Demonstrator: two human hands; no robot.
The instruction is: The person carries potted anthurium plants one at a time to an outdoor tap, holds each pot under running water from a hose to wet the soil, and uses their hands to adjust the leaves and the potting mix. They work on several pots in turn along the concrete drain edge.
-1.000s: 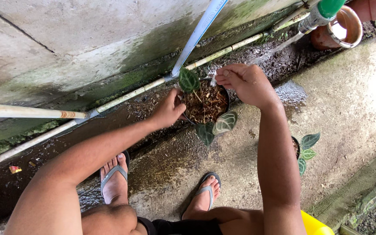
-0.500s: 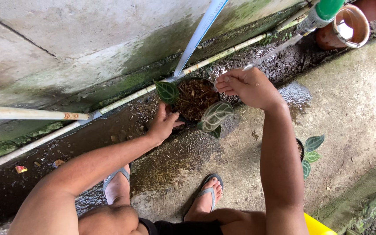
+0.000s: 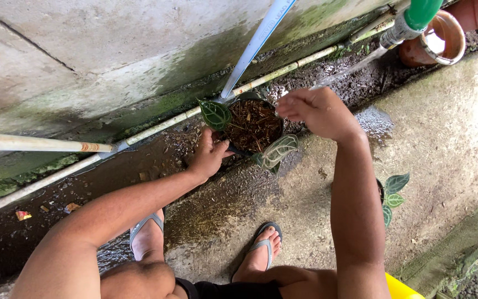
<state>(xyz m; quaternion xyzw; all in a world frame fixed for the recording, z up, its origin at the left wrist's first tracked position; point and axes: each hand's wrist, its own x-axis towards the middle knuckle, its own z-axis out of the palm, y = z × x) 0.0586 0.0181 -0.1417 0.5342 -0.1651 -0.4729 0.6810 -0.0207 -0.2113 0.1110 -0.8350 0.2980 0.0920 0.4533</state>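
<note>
One small pot (image 3: 252, 128) of brown mix sits at upper centre of the frame, shifted left and up from where it was a second ago, now tucked against the white pipe (image 3: 156, 128) by the wall. The left hand (image 3: 210, 156) grips its near rim, fingers curled. The right hand (image 3: 317, 112) hovers loosely closed beside it; whether it pinches anything, hard to tell. Two veined leaves (image 3: 276, 151) flank the pot. A second plant (image 3: 394, 191) waits at right.
</note>
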